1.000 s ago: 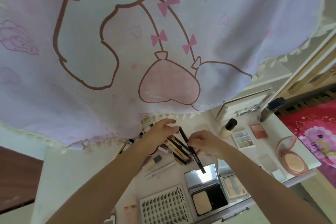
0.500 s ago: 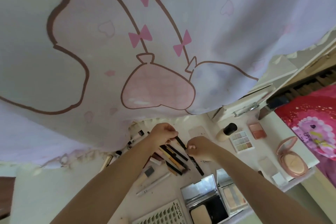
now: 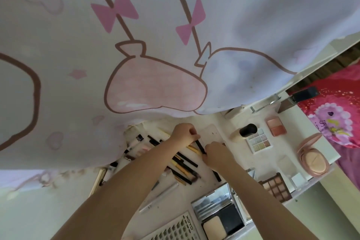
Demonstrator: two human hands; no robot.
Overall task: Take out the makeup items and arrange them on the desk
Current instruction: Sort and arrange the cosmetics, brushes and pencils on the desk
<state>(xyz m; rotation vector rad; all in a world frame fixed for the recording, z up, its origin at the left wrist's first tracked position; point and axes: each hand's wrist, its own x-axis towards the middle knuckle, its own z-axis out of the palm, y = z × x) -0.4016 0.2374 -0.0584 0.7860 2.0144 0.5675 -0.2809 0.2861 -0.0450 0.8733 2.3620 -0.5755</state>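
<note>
My left hand (image 3: 184, 132) and my right hand (image 3: 216, 153) both grip one long black makeup pencil (image 3: 200, 147) over the white desk (image 3: 218, 128). The left hand pinches its far end; the right hand is curled round its middle, and the near end (image 3: 217, 176) sticks out below it. Just left of the pencil lies a row of several black and yellow pencils and brushes (image 3: 183, 165). More tubes and pens (image 3: 136, 141) lie at the far left, partly under the curtain.
A pink-printed curtain (image 3: 155, 45) hangs over the desk's far half. On the right lie a foundation bottle (image 3: 245, 131), a pale eyeshadow palette (image 3: 259, 141), a blush (image 3: 276, 125), a pink compact (image 3: 313, 160) and a brown palette (image 3: 276, 187). Near me: powder compact (image 3: 222, 220), lash tray (image 3: 171, 230), white pen (image 3: 158, 197).
The view has tilted and the curtain now fills more of it. Both hands stay on the black pencil, which has shifted slightly away from me toward the desk's far side.
</note>
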